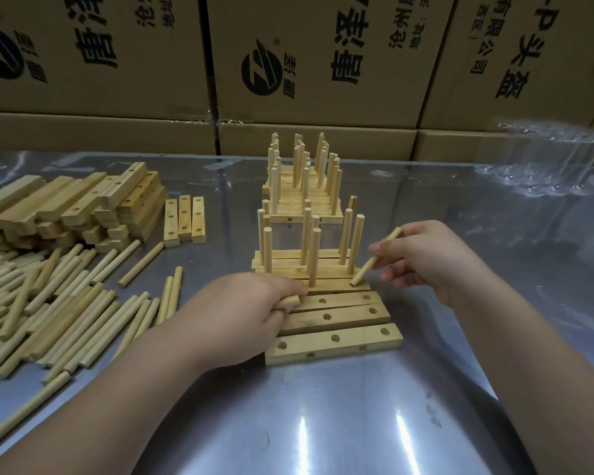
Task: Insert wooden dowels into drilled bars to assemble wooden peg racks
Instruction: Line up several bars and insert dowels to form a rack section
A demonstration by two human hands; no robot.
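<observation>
Several drilled wooden bars (336, 341) lie side by side in front of me; the far ones carry upright dowels (312, 258), the near three show bare holes. My right hand (429, 258) pinches a tilted dowel (366, 269) whose lower tip sits at the right end hole of a middle bar; a second dowel (393, 233) sticks out above its fingers. My left hand (244, 303) rests on the bars' left end, fingers curled round a dowel (287, 301) whose end shows.
Loose dowels (48, 303) lie in a heap at the left, with a pile of drilled bars (76, 207) behind them. Finished peg racks (302, 186) stand stacked at the back centre. Cardboard boxes (323, 63) wall off the far side. Clear plastic (546, 162) sits at the right.
</observation>
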